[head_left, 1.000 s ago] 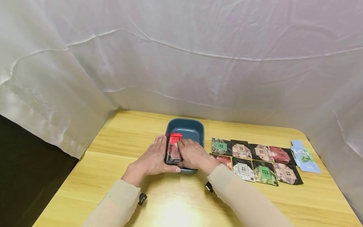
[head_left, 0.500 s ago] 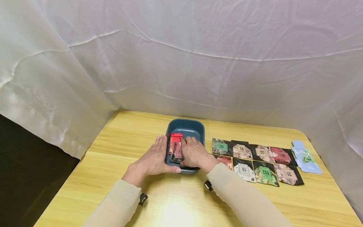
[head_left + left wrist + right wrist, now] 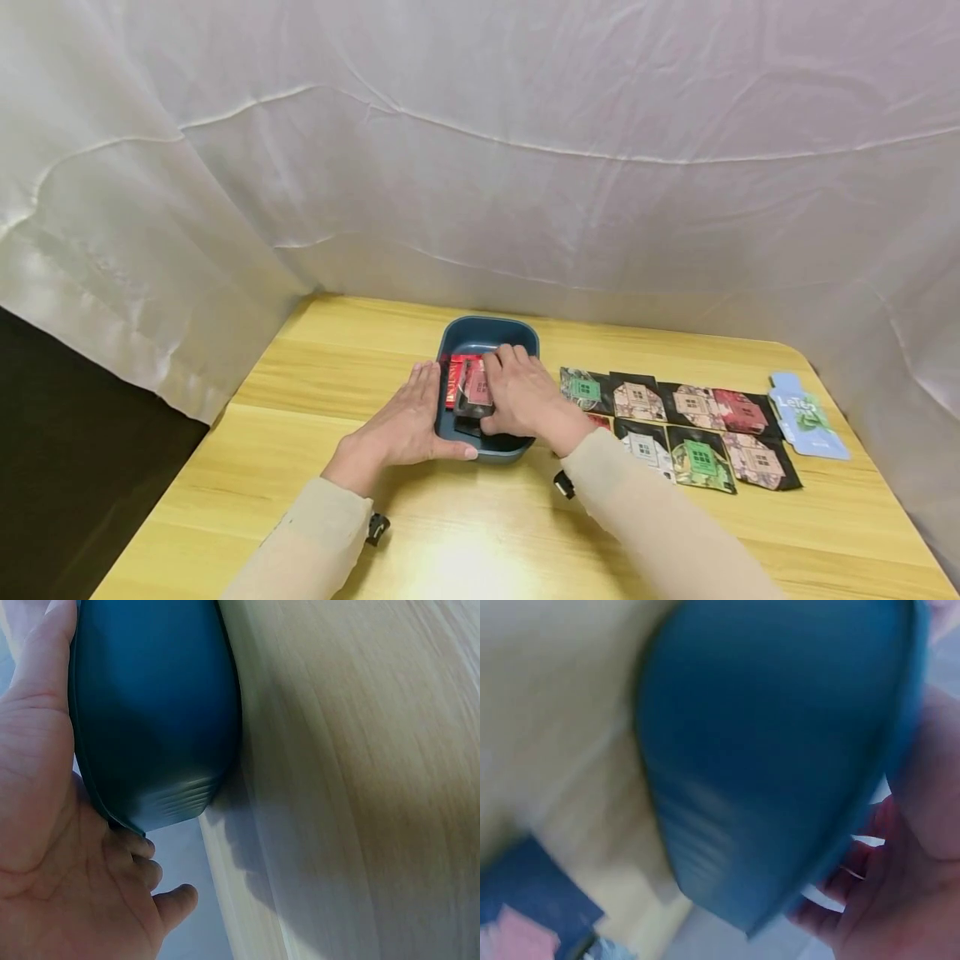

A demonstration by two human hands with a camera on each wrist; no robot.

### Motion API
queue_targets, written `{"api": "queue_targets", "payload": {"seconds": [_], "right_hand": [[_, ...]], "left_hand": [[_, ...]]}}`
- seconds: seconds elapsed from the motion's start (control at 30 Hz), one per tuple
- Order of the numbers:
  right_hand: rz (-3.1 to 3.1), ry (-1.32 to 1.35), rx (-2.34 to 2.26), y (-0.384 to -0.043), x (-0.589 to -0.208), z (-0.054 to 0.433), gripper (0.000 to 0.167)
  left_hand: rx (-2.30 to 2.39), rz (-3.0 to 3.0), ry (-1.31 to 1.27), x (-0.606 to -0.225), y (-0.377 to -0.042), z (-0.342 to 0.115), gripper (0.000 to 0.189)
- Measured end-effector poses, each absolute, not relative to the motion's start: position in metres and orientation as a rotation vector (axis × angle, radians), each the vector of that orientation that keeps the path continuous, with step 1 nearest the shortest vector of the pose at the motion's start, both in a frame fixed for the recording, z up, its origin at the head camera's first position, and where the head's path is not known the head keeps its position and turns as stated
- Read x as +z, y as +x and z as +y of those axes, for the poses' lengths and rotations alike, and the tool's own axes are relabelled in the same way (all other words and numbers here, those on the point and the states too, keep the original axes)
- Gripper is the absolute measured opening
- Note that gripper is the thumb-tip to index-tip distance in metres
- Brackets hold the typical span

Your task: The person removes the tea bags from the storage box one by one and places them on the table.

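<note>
A dark blue plastic bin point(image 3: 487, 457) stands on the table, its rounded end towards the back. My left hand point(image 3: 397, 421) rests along its left rim, fingers straight and thumb spread to the front; the left wrist view shows this hand point(image 3: 60, 840) against the bin's outer wall point(image 3: 157, 712). Inside, my right hand point(image 3: 528, 400) grips the right edge of a black sachet with a red label point(image 3: 477, 388). Part of a bright red packet point(image 3: 453, 383) shows beneath and left of that sachet. The right wrist view is blurred, with the right hand point(image 3: 900, 885) over the rim.
Two rows of dark sachets lie right of the bin, among them a green-labelled one point(image 3: 701, 458) and a white-labelled one point(image 3: 643, 448). A light blue packet point(image 3: 808, 417) lies at the far right. Pale curtain point(image 3: 525, 208) hangs behind the table point(image 3: 360, 350).
My right hand has lifted slightly and shifted right with the black sachet, uncovering more of the red packet's left side. My left hand has stayed on the rim.
</note>
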State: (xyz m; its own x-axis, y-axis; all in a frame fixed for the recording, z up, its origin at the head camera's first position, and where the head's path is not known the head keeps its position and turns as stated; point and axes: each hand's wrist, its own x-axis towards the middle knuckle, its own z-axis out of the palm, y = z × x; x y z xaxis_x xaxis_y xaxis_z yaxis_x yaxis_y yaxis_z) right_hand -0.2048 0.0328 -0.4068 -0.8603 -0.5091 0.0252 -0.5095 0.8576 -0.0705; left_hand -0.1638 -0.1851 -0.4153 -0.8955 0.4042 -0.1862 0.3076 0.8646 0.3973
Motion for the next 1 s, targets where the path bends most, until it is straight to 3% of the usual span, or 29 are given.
{"api": "queue_targets", "payload": {"seconds": [0.5,1.0], "right_hand": [[-2.92,0.821,0.268,-0.195,-0.38,0.105,0.106],[-2.922,0.759,0.208,-0.165,-0.382,0.198,0.102]], "left_hand": [[0.561,2.776,0.513,-0.415,-0.163,-0.186,0.146],[0.57,2.774,0.538,-0.416,-0.164,-0.19,0.146]]}}
